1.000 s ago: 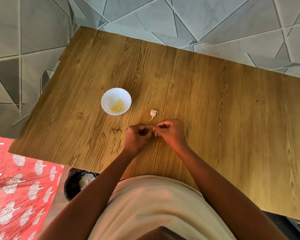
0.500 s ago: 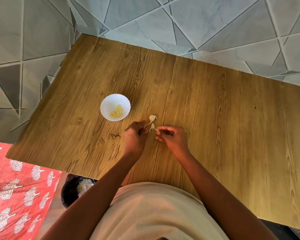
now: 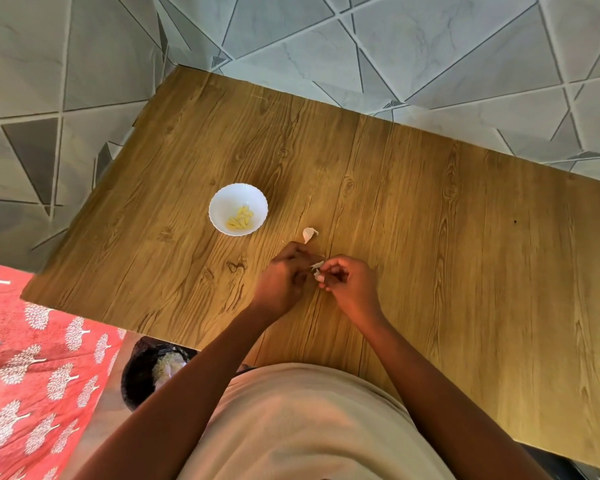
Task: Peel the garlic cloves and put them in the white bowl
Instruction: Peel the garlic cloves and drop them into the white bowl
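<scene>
My hands had parted, and my right hand (image 3: 349,284) pinched the small papery-white garlic clove (image 3: 317,273); my left hand (image 3: 284,278) seemingly tugged its skin, leaving it nearly bowl-ready.

White bowl (image 3: 238,209) with wavy rim sits upright on table, few peeled yellow cloves (image 3: 240,218) inside. Unpeeled white garlic clove (image 3: 309,234) lies near bowl, to its right. Small clove with loose skin (image 3: 317,270) pinched between both hands.
</scene>
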Available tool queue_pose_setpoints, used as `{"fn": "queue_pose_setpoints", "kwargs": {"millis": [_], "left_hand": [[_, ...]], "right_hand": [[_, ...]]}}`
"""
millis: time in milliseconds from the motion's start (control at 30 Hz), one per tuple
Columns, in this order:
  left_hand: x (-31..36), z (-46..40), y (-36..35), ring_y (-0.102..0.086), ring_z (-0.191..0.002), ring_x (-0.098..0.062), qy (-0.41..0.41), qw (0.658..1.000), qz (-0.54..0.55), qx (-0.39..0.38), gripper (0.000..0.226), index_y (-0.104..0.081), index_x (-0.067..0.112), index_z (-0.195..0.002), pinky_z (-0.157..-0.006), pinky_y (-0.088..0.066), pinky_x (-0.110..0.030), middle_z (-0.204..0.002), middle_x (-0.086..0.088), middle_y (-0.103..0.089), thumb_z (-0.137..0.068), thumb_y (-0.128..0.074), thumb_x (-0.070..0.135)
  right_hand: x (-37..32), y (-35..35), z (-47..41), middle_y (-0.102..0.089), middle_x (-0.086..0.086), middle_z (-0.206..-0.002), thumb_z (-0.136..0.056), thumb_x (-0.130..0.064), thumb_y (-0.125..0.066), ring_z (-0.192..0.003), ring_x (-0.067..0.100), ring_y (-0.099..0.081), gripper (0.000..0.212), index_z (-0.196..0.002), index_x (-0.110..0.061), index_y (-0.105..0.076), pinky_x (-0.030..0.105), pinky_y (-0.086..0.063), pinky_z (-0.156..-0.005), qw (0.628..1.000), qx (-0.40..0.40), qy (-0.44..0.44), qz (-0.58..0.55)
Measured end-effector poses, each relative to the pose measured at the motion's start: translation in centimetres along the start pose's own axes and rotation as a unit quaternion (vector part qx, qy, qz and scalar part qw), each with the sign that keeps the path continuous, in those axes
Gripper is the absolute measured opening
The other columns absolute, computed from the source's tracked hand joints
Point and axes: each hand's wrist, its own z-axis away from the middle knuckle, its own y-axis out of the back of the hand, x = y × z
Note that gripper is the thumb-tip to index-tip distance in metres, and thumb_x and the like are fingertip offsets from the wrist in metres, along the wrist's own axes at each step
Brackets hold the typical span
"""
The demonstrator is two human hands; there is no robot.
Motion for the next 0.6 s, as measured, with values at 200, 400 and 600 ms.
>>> {"fn": "queue_pose_setpoints", "kwargs": {"millis": [200, 400, 600], "left_hand": [[0.2, -1.0, -0.5, -0.066, -0.092, -0.01, 0.012, 0.996, -0.086, -0.014, 0.02, -0.082, 0.025, -0.1, -0.059, -0.06, -0.037, -0.114, 0.013, -0.065, -0.084, -0.081, 0.014], [-0.7, -1.9, -0.6, -0.064, -0.078, -0.016, 0.052, 0.995, -0.056, 0.059, 0.018, -0.081, 0.014, -0.094, -0.059, -0.058, -0.041, -0.098, 0.001, -0.065, -0.083, -0.078, 0.0], [-1.1, -2.2, 0.0, -0.069, -0.088, -0.019, 0.044, 0.994, -0.056, 0.087, 0.022, -0.078, 0.007, -0.111, -0.073, -0.061, -0.042, -0.111, -0.004, -0.069, -0.09, -0.074, 0.004]], "right_hand": [[0.1, 0.5, 0.1, -0.074, 0.006, -0.078, -0.082, 0.001, -0.08, -0.071, 0.02, -0.075, 0.018, -0.088, -0.007, -0.065, 0.041, -0.063, -0.067, 0.998, 0.035, -0.017, -0.048], [0.3, 1.2, 0.1, -0.071, 0.001, -0.074, -0.088, -0.001, -0.076, -0.068, 0.017, -0.071, 0.012, -0.092, -0.012, -0.071, 0.034, -0.061, -0.065, 0.999, 0.03, -0.001, -0.019], [0.2, 0.9, -0.1, -0.066, -0.011, -0.076, -0.093, -0.014, -0.074, -0.068, 0.003, -0.062, 0.005, -0.091, -0.017, -0.07, 0.022, -0.053, -0.067, 0.997, -0.007, 0.019, 0.076]]}}
